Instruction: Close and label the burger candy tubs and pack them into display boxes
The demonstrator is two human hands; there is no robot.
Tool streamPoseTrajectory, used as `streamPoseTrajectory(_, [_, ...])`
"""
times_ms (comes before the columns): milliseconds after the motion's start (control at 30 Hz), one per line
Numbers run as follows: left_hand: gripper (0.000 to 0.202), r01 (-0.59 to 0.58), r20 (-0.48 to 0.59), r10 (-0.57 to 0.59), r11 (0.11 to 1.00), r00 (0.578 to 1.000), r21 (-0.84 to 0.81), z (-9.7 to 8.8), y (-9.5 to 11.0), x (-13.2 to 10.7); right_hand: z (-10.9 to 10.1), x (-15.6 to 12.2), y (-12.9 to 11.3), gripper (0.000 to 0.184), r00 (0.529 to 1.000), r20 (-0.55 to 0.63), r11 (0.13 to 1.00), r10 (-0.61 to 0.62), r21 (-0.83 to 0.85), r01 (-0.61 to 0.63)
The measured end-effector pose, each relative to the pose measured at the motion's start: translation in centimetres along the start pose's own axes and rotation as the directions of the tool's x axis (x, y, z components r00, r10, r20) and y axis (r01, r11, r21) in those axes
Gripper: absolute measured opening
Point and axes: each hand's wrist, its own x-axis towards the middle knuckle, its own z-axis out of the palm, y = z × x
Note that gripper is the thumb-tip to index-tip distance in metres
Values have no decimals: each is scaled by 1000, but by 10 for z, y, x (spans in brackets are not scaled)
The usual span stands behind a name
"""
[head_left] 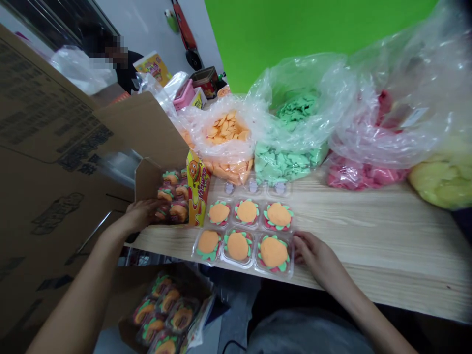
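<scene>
My left hand (142, 215) reaches over the near left side of an open display box (197, 189), fingers stretched toward the burger-shaped candies in clear packs (178, 212) inside it. Whether the fingertips press on a pack is hard to see. My right hand (310, 251) has curled fingers at the right edge of a clear plastic blister tray (255, 250) on the table. Its front cups hold stacks topped with an orange bun-shaped piece (273, 250), with green and red pieces poking out beneath. The back row of cups (252, 186) shows small pale printed marks.
Behind the tray stand plastic bags of orange pieces (227, 129), green pieces (291, 162), red pieces (363, 172) and yellow pieces (442, 179). A large cardboard carton (47, 147) rises at left. Below the table edge, another carton holds packed burgers (182, 314). A person (127, 66) is at the back left.
</scene>
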Motion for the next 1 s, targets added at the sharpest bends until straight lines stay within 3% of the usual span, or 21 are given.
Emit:
streamPoseTrajectory(67, [22,-3,93,-3,998,996,59,3,-8,7,2,10,-5,21,1000,21,1000,13,10,-13])
streamPoseTrajectory(133, [26,-4,110,-7,995,994,103,2,-9,8,3,15,-9,19,999,40,999,24,31,-25])
streamPoseTrajectory(267, [35,-31,-73,44,986,996,167,7,19,-5,-6,12,-9,18,998,46,996,42,80,-46])
streamPoseTrajectory(300, [35,-65,-110,82,986,991,155,14,32,-12,-12,8,-6,17,998,36,995,49,85,-52])
streamPoseTrajectory(367, [32,-178,-81,185,980,979,85,36,67,-28,-29,-3,0,17,998,8,994,67,84,-68])
streamPoseTrajectory(500, [32,-325,95,346,928,934,-179,108,160,-58,-71,-27,10,18,992,-62,992,109,74,-105])
streamPoseTrajectory(533, [35,-195,204,288,904,936,-381,128,184,-62,-82,-32,12,19,990,-79,991,118,75,-112])
streamPoseTrajectory(567, [38,-156,252,287,886,924,-436,149,208,-64,-92,-37,13,20,988,-96,990,123,78,-116])
streamPoseTrajectory(700, [33,-106,297,287,857,911,-504,218,287,-55,-116,-53,18,21,982,-140,989,128,96,-115])
streamPoseTrajectory(767, [25,-78,283,252,857,925,-509,239,313,-49,-119,-56,19,29,982,-138,988,125,109,-111])
streamPoseTrajectory(833, [17,-48,243,197,860,950,-509,247,327,-47,-118,-56,20,33,983,-139,988,117,120,-101])
streamPoseTrajectory(1000, [20,5,164,110,816,980,-578,241,331,-56,-118,-49,23,37,979,-180,988,100,133,-76])
